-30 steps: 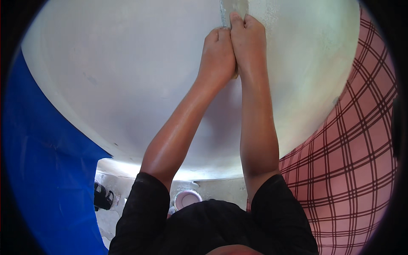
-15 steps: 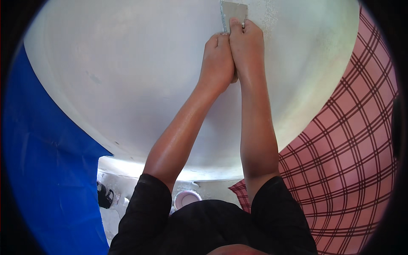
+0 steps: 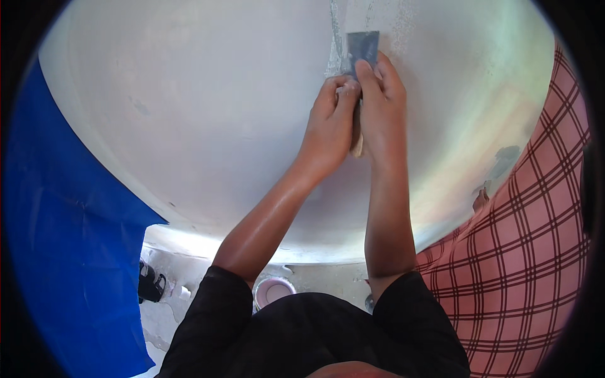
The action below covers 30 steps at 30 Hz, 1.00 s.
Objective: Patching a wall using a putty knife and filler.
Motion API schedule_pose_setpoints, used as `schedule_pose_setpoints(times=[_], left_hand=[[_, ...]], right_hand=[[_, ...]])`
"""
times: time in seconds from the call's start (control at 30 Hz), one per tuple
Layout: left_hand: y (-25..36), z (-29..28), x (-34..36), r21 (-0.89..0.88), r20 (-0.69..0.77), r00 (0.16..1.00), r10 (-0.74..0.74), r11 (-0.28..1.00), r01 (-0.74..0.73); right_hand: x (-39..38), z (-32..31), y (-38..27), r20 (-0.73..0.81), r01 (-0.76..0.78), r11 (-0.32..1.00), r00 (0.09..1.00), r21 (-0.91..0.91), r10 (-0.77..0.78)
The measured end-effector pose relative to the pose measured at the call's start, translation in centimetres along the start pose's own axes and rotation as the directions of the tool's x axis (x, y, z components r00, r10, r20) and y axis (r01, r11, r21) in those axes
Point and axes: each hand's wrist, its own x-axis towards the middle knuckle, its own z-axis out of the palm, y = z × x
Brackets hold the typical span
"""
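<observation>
Both hands, left (image 3: pixel 331 129) and right (image 3: pixel 378 107), clenched on scraper (image 3: pixel 364 49), now lower on white wall (image 3: pixel 189 113); stroke running downward, filler streak above.

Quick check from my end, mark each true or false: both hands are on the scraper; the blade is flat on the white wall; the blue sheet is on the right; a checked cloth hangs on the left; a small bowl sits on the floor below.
1. Both hands hold the scraper. True: left hand and right hand grip it together.
2. The blade lies against the white wall. True.
3. The blue sheet is on the right. False: it is on the left.
4. The checked cloth hangs on the left. False: it is on the right.
5. A small bowl sits on the floor below. True.
</observation>
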Motion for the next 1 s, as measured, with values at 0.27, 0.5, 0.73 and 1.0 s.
schedule_pose_setpoints(times=[0.27, 0.5, 0.73, 1.0], left_hand=[[1.6, -0.2, -0.2, -0.219, -0.015, 1.0, -0.018, 0.976, 0.014], [1.1, -2.6, 0.9, -0.173, 0.076, 0.993, -0.09, 0.98, 0.102], [1.0, -1.3, 2.0, -0.217, -0.094, 0.989, 0.115, 0.967, -0.133], [0.3, 1.4, 2.4, -0.195, -0.079, 0.997, 0.017, 0.98, -0.032]], right_hand=[[0.4, -0.4, 2.0, -0.026, 0.205, 0.888, 0.971, -0.411, -0.236], [0.4, 1.1, -0.9, 0.061, -0.097, 0.995, 0.993, -0.012, 0.098], [1.2, 3.1, 0.6, -0.004, -0.035, 0.993, 0.999, -0.112, 0.035], [1.5, 0.4, 1.0, -0.052, -0.055, 0.993, 0.997, -0.102, 0.05]])
